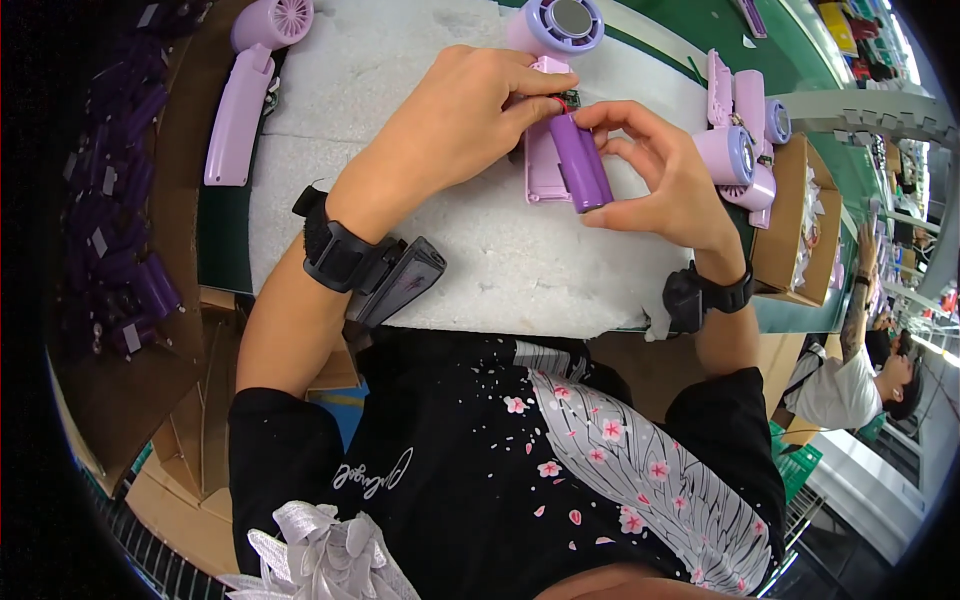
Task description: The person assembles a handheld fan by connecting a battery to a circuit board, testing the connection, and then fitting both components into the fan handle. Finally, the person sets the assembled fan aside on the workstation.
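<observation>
My right hand (pixel 665 175) grips a purple cylindrical battery (pixel 582 165) between thumb and fingers, tilted over an open pink handheld-fan handle shell (pixel 543 170). The fan's round head (pixel 556 25), with a lavender ring and silver centre, lies at the far end of that shell. From the left, my left hand (pixel 470 105) reaches across with thumb and forefinger closed at the battery's upper end. A small circuit board (pixel 569 99) and a red wire (pixel 560 106) show at those fingertips. What exactly they pinch is partly hidden.
White foam sheet (pixel 450 260) covers the worktop. A pink fan (pixel 236 120) lies at left, beside a box of purple batteries (pixel 125 230). More fan parts (pixel 740 150) cluster at right, near a cardboard box (pixel 800 225). Another person (pixel 845 385) is farther right.
</observation>
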The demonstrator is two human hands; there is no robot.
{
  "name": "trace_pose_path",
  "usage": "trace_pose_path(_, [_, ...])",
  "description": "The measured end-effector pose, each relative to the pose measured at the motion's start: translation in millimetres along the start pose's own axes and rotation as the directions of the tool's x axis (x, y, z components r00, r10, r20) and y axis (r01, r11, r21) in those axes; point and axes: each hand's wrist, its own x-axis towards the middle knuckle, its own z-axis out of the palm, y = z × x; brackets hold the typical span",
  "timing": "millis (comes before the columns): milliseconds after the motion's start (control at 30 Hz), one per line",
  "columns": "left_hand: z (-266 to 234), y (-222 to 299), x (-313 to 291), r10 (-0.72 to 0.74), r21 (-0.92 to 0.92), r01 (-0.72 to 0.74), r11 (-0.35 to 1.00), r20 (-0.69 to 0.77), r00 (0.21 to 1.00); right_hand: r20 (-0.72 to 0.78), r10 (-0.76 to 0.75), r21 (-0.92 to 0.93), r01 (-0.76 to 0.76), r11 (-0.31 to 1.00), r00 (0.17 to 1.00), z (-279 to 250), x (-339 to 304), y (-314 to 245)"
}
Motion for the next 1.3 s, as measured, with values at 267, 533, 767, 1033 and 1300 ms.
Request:
trace_pose_path(267, [-1.7,-1.7,-0.8,-0.034,-0.009,0.034,0.999,0.050,0.998,-0.067,-0.180,-0.471,0.128,0.873,0.981,20.8,-0.8,-7.0])
trace_pose_path(533, [-3.2,-2.7,-0.5,0.008,0.041,-0.012,0.999,0.095,0.995,-0.149,-0.304,-0.615,0.153,0.774,0.941,37.2,-4.6,-6.8])
trace_pose_path(767, [-4.9,-1.6,-0.1,0.039,0.026,-0.042,0.999,0.093,0.995,-0.147,-0.321,-0.676,0.142,0.723,0.936,36.0,-6.5,-3.5])
trace_pose_path(1033, [-3.5,-4.9,0.3,0.038,0.033,-0.041,0.999,0.086,0.996,-0.158,-0.335,-0.695,0.136,0.706,0.929,39.0,-6.9,-1.3])
trace_pose_path(1300, [-0.4,-7.4,0.7,-0.082,-0.186,0.104,0.977,0.121,0.989,-0.278,-0.202,-0.435,0.064,0.898,0.939,38.5,3.4,-7.0])
